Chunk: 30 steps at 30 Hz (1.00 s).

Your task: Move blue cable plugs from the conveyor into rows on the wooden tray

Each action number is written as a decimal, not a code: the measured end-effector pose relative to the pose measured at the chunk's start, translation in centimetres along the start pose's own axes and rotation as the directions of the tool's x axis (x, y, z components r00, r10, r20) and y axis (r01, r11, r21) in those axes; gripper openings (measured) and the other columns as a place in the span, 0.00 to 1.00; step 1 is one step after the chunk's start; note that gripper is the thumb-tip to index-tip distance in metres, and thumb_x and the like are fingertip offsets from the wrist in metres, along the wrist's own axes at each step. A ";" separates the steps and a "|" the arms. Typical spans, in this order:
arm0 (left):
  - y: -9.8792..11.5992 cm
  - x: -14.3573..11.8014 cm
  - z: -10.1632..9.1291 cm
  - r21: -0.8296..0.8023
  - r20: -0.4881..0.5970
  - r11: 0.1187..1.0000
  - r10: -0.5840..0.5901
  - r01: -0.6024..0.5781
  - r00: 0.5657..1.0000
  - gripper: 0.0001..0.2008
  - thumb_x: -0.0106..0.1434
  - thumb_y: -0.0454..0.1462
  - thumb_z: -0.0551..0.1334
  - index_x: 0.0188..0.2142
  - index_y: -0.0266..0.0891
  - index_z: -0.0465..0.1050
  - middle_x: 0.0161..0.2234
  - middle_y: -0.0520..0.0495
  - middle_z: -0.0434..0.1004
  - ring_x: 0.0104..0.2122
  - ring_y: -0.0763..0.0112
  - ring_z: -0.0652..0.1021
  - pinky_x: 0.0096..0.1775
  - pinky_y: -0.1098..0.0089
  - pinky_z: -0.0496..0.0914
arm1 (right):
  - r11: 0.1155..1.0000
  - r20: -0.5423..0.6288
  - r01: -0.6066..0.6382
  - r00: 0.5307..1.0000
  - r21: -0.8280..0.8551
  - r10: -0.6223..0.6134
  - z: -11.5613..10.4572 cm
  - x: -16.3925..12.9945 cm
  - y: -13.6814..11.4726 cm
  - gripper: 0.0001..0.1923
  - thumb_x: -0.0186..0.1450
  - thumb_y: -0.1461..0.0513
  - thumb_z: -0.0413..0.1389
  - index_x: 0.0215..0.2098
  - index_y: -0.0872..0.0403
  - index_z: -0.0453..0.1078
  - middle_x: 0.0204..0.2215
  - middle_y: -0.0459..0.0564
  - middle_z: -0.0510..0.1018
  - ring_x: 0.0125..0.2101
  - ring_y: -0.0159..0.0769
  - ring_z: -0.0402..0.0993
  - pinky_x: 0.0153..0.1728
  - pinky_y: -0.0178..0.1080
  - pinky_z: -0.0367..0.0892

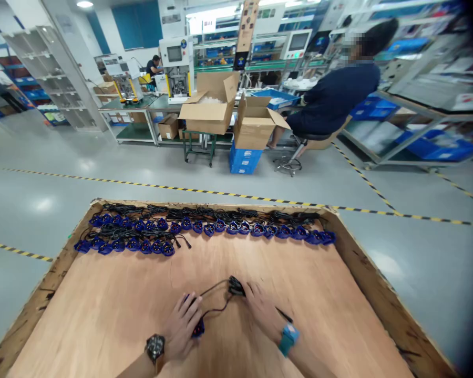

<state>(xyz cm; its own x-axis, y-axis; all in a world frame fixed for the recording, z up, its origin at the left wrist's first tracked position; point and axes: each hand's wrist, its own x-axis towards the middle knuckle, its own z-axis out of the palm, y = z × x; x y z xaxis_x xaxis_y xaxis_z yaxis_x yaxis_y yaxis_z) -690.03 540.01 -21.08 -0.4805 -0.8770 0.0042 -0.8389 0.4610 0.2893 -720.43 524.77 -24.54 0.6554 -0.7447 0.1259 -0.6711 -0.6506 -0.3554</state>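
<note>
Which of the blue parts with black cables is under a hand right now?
The lone blue part under the left hand, near the tray's front. All the other blue parts lie in rows along the wooden tray's far edge, untouched.

blue part (198, 329), black cable (216, 311), on plywood

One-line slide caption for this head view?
Two hands, left hand on a blue part, right hand on its black cable, over a wooden tray.
</note>
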 end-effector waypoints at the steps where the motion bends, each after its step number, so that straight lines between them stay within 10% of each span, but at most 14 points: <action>1: 0.6 0.7 0.6 -0.009 -0.079 0.994 -0.106 0.106 0.991 0.38 0.61 0.42 0.63 0.67 0.37 0.54 0.71 0.36 0.48 0.70 0.42 0.51 0.63 0.37 0.60 | 0.996 0.034 0.022 0.999 0.085 -0.025 -0.7 3.2 -0.3 0.33 0.61 0.74 0.41 0.64 0.55 0.61 0.50 0.61 0.74 0.50 0.48 0.72 0.52 0.54 0.71; 7: 1.8 9.3 3.7 -0.134 -0.475 0.783 -0.589 0.608 0.654 0.25 0.67 0.36 0.55 0.62 0.32 0.65 0.69 0.31 0.54 0.70 0.44 0.52 0.64 0.36 0.58 | 0.945 0.158 0.149 0.967 0.293 -0.202 -2.5 21.5 -6.9 0.21 0.71 0.64 0.46 0.61 0.58 0.63 0.51 0.60 0.71 0.51 0.44 0.68 0.55 0.48 0.67; 13: -0.9 16.8 3.5 -0.314 -0.531 0.539 -0.782 0.781 0.326 0.28 0.68 0.35 0.52 0.66 0.27 0.57 0.68 0.26 0.52 0.69 0.42 0.53 0.65 0.32 0.50 | 0.942 0.307 0.234 0.903 0.239 -0.302 0.2 28.1 -11.0 0.21 0.71 0.65 0.47 0.61 0.57 0.66 0.51 0.57 0.76 0.51 0.39 0.72 0.55 0.40 0.66; 30: -4.3 18.0 1.3 -0.293 -0.563 0.572 -0.751 0.766 0.345 0.36 0.60 0.29 0.55 0.68 0.26 0.52 0.70 0.25 0.44 0.71 0.43 0.42 0.65 0.32 0.46 | 0.968 0.281 0.248 0.932 -0.034 -0.229 -1.0 29.0 -12.9 0.15 0.70 0.63 0.47 0.48 0.50 0.74 0.45 0.54 0.77 0.46 0.43 0.71 0.45 0.40 0.67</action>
<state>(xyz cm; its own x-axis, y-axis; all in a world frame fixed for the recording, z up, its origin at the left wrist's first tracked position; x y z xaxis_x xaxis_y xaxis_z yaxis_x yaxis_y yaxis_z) -695.43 522.42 -23.52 0.6079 -0.7252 0.3234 -0.7730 -0.4474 0.4497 -693.11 511.43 -15.36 0.8617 -0.5038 -0.0613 -0.4992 -0.8196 -0.2810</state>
